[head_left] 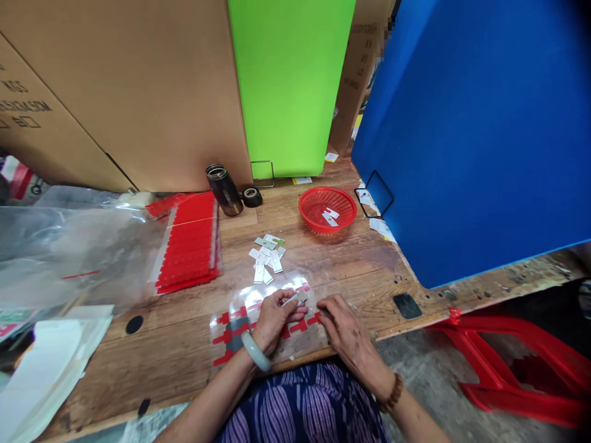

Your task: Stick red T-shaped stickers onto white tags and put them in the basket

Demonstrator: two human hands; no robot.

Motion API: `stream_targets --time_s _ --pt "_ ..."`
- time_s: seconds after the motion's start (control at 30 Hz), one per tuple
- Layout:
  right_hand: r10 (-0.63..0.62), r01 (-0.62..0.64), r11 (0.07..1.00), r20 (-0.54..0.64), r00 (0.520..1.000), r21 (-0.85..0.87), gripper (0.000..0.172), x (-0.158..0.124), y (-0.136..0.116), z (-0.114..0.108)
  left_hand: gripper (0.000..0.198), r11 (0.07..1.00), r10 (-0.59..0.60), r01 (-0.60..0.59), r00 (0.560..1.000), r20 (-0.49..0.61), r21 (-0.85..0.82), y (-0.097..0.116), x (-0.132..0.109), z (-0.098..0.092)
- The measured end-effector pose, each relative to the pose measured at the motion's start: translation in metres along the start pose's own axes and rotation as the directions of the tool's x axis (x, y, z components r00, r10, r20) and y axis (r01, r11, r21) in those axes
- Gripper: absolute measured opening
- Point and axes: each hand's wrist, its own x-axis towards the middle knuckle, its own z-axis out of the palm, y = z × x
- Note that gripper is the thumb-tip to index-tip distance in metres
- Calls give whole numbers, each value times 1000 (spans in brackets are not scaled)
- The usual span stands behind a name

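My left hand (274,319), with a pale bangle at the wrist, is closed on a small flat white tag (295,299). Under both hands lies a clear plastic sheet (305,351) with rows of red T-shaped stickers (223,337). My right hand (347,331) rests at the sheet's right side, fingers slightly bent and apart from the thumb, close to one red sticker; no held thing shows in it. Beyond the sheet is a loose pile of similar white and greenish tags (266,256). Farther back, a red plastic basket (307,215) contains a few white tags.
An open dark flask (225,192) and its black lid (252,197) stand at the back. Stacked red sticker sheets (187,243) and clear plastic bags (92,246) lie left. Green (290,86) and blue boards (471,135) stand behind; a red stool (503,344) is at right.
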Motion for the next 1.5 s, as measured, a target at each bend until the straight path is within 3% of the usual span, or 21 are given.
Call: stream_targets --time_s 0.2,0.4,0.73,0.87,1.03,1.17,1.27,1.5 --pt "40 -39 999 -78 996 13 18 -6 0 12 24 1000 5 -5 1000 -15 0 0 0 1" --pt "53 -54 999 -71 996 -6 15 -2 -5 10 19 1000 3 -3 999 -31 22 1 -1 4" --pt "-7 -29 972 150 989 233 13 -4 -6 -17 14 1000 6 -4 997 -71 27 -1 0 7" --pt "0 -79 928 212 977 364 12 -4 -2 -25 14 1000 -3 5 998 -57 24 1 1 5" --pt "108 -181 891 192 975 416 9 -4 -4 -28 23 993 -77 79 997 31 -84 6 -2 -3" --pt "212 -211 903 40 977 375 10 7 -16 -22 37 977 -130 151 981 143 -148 13 -12 -12" --pt "181 -170 912 6 984 373 8 18 -26 -18 40 973 -138 168 972 189 -156 16 -23 -18" --pt "70 -106 918 107 992 382 6 30 -38 -13 34 974 -144 177 965 221 -140 22 -40 -22"
